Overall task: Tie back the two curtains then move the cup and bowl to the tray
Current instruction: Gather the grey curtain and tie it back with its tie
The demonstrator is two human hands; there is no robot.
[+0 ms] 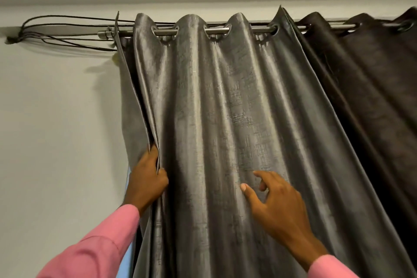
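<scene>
- Pink left sleeve (94, 246) nearest the lens, low left, leading up to the left grip (147, 178).
- Dark cords (67, 29) looped high on the wall (56, 119) beside the rod's end, well above and left of that grip. Whether a tie-back, cannot tell.
- Left grip closed on the outer edge of the grey curtain (214, 108), fingers curled round the hem fold.
- Grey curtain hung by eyelets from the rod (259, 29). Long axis vertical, folds running top to bottom, nearly all the cloth lying to the right of the held edge.
- Right grip (275, 201) open, fingers spread against the front of the folds, holding nothing. Touching or just off the cloth, cannot tell.
- Dark curtain (372, 97) farther right on the same rod, meeting the grey one at the top. Neither grip on it.
- Judgement: gathering calls for sweeping the folds leftward to the pinned edge, with the right grip better placed for that.
- Cup, bowl and tray out of view.
</scene>
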